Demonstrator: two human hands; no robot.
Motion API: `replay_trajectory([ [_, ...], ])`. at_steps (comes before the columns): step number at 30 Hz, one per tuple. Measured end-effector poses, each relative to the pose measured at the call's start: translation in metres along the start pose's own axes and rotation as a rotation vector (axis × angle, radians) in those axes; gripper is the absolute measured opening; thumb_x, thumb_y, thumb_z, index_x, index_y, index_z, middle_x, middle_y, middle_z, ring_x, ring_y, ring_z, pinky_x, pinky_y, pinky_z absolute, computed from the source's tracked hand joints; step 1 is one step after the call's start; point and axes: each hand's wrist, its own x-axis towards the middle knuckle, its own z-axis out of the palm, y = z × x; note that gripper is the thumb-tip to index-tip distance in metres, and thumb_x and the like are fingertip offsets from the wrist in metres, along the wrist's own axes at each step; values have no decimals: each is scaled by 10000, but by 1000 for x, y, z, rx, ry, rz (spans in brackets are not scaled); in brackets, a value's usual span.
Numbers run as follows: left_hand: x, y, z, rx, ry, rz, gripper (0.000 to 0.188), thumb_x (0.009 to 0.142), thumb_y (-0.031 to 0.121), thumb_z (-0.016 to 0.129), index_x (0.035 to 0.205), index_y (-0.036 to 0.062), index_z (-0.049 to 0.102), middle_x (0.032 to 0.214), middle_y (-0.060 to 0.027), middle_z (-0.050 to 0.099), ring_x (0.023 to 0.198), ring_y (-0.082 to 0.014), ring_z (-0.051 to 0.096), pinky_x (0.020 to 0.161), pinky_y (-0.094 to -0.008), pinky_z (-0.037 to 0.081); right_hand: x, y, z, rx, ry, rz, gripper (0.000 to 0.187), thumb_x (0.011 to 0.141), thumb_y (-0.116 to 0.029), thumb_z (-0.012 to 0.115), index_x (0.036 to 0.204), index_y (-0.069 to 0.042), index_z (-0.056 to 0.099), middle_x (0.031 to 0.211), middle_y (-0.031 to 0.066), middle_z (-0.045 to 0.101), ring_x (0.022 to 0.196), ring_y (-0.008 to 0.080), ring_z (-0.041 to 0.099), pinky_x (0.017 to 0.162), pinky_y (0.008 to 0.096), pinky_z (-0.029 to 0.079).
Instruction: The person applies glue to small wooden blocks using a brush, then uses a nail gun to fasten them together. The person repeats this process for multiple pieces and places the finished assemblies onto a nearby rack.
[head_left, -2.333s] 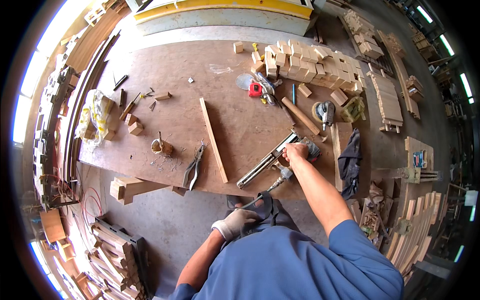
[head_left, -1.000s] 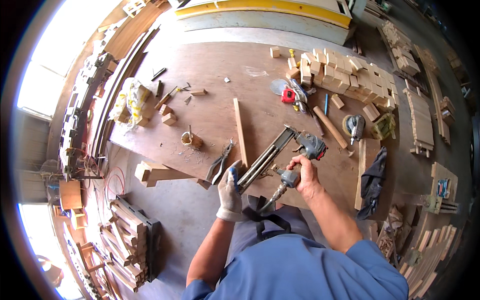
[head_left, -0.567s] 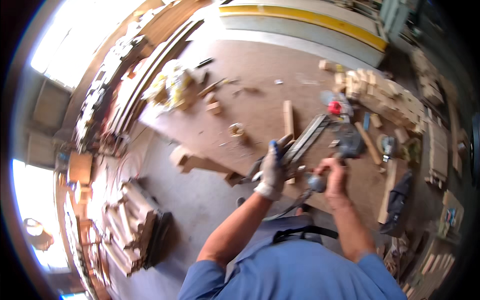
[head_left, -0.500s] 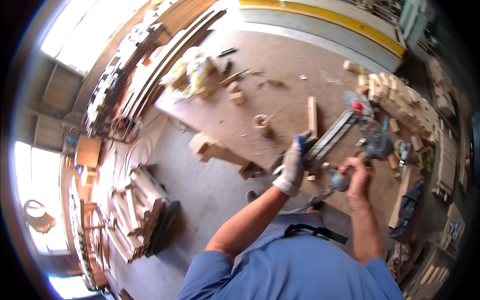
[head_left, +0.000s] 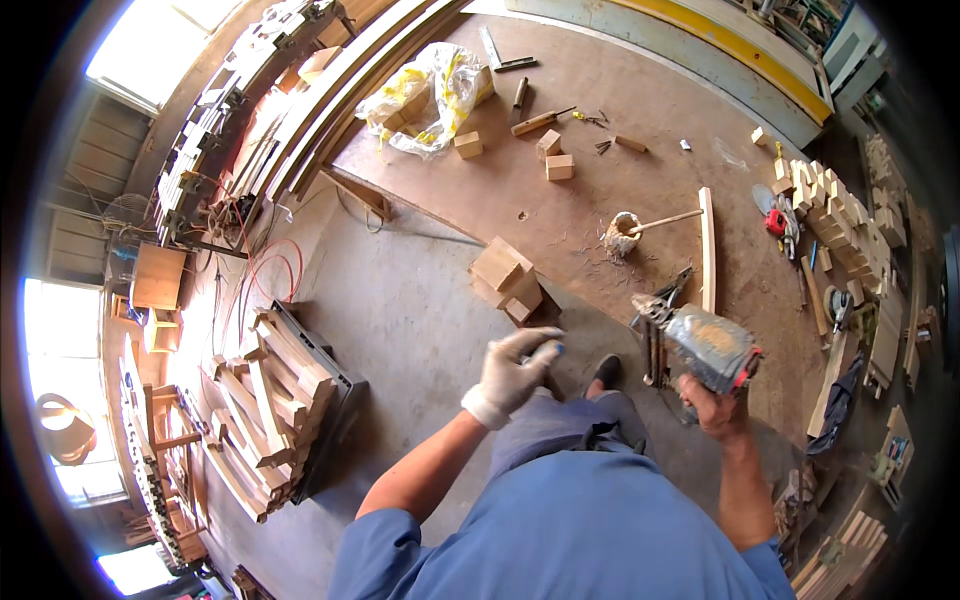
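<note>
My right hand [head_left: 712, 405], bare, is closed round the grip of a nail gun [head_left: 708, 345]. The gun has a scuffed grey body with a red part at its rear, and its dark nose end points left. My left hand [head_left: 510, 375], in a white glove, is apart from the tool, its fingers reaching right with nothing visible in them. Just beyond that glove stand stacked wooden blocks [head_left: 505, 275] at the edge of the brown work surface [head_left: 430, 195]. A slim wooden strip [head_left: 708, 250] lies past the gun.
A glue pot [head_left: 621, 233] with a stick sits among scattered nails. Farther off are a chisel [head_left: 535, 123], loose blocks and a plastic bag [head_left: 430, 95]. Wooden pieces [head_left: 275, 410] are piled at left; block rows [head_left: 835, 215] line the right. A red hose [head_left: 285, 265] crosses the floor.
My left hand has come off the nail gun and moved left. My right hand has turned the gun, so its body now points left. The view has shifted too.
</note>
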Motion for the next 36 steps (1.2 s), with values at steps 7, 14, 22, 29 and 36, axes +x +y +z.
replay_trajectory([
  [7, 43, -10, -87, 81, 560, 133, 201, 975, 76, 728, 1149, -13, 776, 892, -68, 768, 800, -72, 669, 745, -261, 541, 30, -6, 54, 128, -238, 94, 391, 860, -78, 716, 1215, 58, 623, 1150, 181, 712, 1061, 337, 717, 935, 428, 560],
  [14, 86, -9, -109, 312, 472, 89, 262, 962, 148, 751, 1186, 16, 781, 1110, -139, 782, 941, -179, 747, 863, -310, 579, 52, 19, 96, 300, -364, 90, 393, 860, -56, 691, 1229, 59, 622, 1068, 167, 742, 964, 325, 743, 886, 443, 581],
  [22, 126, -26, -108, 281, 158, 38, 328, 982, 175, 750, 1245, -20, 755, 1149, -125, 786, 1032, -167, 733, 929, -313, 579, 52, -20, 124, 114, -163, 22, 298, 828, -121, 766, 1088, 12, 710, 900, 180, 766, 860, 390, 767, 778, 414, 603],
  [29, 128, -42, -102, 104, 129, -76, 356, 993, 173, 751, 1269, -52, 737, 1149, -100, 786, 1065, -151, 708, 964, -303, 568, 53, -19, 149, 176, -139, 101, 193, 829, -96, 746, 984, 10, 700, 855, 190, 745, 832, 394, 758, 721, 412, 591],
  [36, 124, -42, -103, 138, 130, -60, 362, 1002, 162, 740, 1299, -45, 728, 1165, -92, 785, 1054, -118, 689, 953, -295, 570, 61, -15, 155, 57, -275, 137, 378, 843, -60, 720, 1201, 47, 664, 1079, 148, 763, 985, 279, 757, 881, 390, 585],
])
